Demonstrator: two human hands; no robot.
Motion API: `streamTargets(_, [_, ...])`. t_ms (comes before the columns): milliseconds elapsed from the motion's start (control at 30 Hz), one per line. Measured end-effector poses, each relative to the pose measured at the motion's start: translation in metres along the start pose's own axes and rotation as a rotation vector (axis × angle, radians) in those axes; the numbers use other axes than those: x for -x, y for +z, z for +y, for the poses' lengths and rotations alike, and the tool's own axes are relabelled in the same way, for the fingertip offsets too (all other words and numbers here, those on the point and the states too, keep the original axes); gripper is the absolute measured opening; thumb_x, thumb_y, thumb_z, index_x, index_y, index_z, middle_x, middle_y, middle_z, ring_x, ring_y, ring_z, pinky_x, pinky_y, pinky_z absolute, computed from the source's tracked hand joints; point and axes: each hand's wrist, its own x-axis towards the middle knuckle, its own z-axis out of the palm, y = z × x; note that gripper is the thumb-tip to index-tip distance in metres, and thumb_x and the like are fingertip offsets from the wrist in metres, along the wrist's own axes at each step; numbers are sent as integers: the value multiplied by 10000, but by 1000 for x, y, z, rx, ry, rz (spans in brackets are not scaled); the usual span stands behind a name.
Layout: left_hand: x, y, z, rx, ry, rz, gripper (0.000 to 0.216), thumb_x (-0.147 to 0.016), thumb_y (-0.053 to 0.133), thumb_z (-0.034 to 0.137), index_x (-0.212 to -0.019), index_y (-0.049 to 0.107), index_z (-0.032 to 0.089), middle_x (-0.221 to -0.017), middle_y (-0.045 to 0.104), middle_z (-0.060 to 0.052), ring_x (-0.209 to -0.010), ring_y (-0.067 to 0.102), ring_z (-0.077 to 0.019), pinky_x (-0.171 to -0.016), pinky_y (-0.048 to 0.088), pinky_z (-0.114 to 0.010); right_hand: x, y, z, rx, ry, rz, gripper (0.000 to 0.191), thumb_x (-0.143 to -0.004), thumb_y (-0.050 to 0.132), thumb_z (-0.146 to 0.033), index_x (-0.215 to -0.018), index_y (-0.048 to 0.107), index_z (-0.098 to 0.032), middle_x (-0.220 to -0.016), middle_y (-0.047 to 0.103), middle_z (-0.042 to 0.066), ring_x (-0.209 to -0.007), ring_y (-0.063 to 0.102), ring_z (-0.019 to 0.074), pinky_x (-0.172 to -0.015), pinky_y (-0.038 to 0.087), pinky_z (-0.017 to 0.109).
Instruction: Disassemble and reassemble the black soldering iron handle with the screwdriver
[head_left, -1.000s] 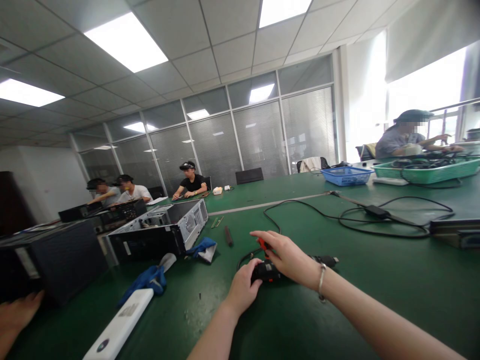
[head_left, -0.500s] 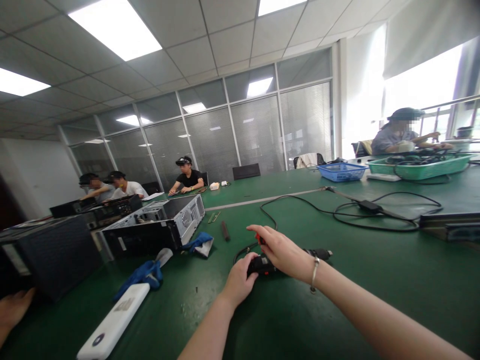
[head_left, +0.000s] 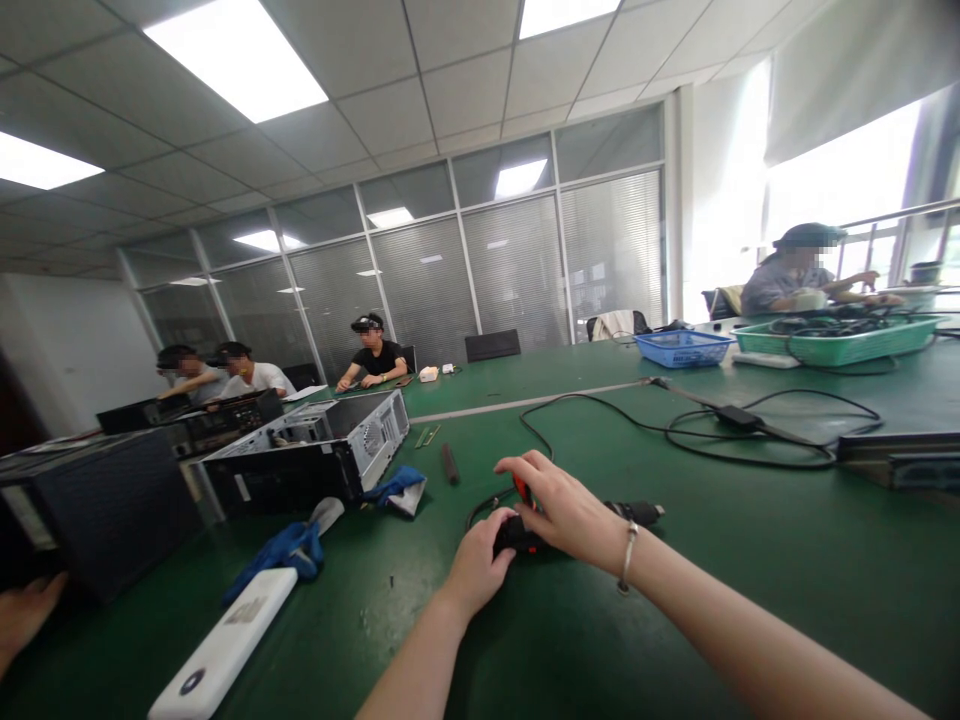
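On the green table (head_left: pixel 570 640), front and centre: one black tool (head_left: pixel 517 537) with a red part (head_left: pixel 523 490), lying between the wearer's hands. Left hand (head_left: pixel 478 560): closed about the tool's left end, thumb along the near side. Right hand (head_left: pixel 574 505): laid over the tool's middle, fingers arched, index reaching past the red part; whether it grips cannot be told. Bracelet (head_left: pixel 628 558), silver-coloured, at the right wrist.

Containers. Green basket (head_left: pixel 896 343), shallow, far right: heaped with dark cables (head_left: pixel 832 325), one trailing over the near wall. Blue basket (head_left: pixel 682 352), just left of it: smaller, slatted sides, contents not discernible. Computer case (head_left: pixel 289 478), left: open-topped, lying flat, black front, metal framework inside, individual parts indistinct. Dark tower (head_left: pixel 112 510), nearer: interior hidden; a co-worker's hand (head_left: pixel 30 612) beside it at the left edge.

Loose items. White elongated device (head_left: pixel 225 645), lower left, its far end near a blue cloth (head_left: pixel 281 558). Dark strip (head_left: pixel 450 465), beyond the left hand. Two thin green strips (head_left: pixel 431 436), beside the case. Black adapter (head_left: pixel 739 418) amid looped cable, right.
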Motion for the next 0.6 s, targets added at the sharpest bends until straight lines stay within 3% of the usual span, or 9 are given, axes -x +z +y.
streamTargets(67, [0, 0, 0, 0, 2, -4, 481, -722, 537, 63, -1164, 497, 248, -1151, 605, -31, -1043, 557, -220, -951, 414, -358, -1, -1, 1, 25, 23, 10, 453, -783, 485, -67, -1209, 507, -220, -1006, 527, 63, -849, 552, 163, -803, 455, 305])
streamTargets(233, [0, 1, -2, 4, 1, -5, 484, -716, 544, 63, -1160, 503, 253, -1145, 604, -28, -1039, 555, -217, -953, 409, -354, -3, 0, 4, -55, 13, -2, 592, -739, 408, 40, -1273, 448, -211, -1002, 560, 58, -906, 553, 154, -829, 453, 283])
streamTargets(433, [0, 2, -3, 1, -1, -2, 485, -720, 545, 70, -1167, 496, 251, -1145, 607, -32, -1047, 553, -220, -956, 407, -359, -2, 2, 3, 7, 37, 1, 493, -792, 468, -62, -1263, 453, -207, -1010, 542, 67, -871, 557, 170, -814, 458, 312])
streamTargets(600, [0, 2, -3, -6, -11, -1, 490, -716, 542, 65, -1165, 500, 256, -1139, 610, -25, -1041, 557, -216, -953, 409, -355, -3, 4, 6, -43, 22, -4, 570, -752, 401, 26, -1275, 427, -200, -994, 565, 59, -894, 560, 154, -829, 457, 292])
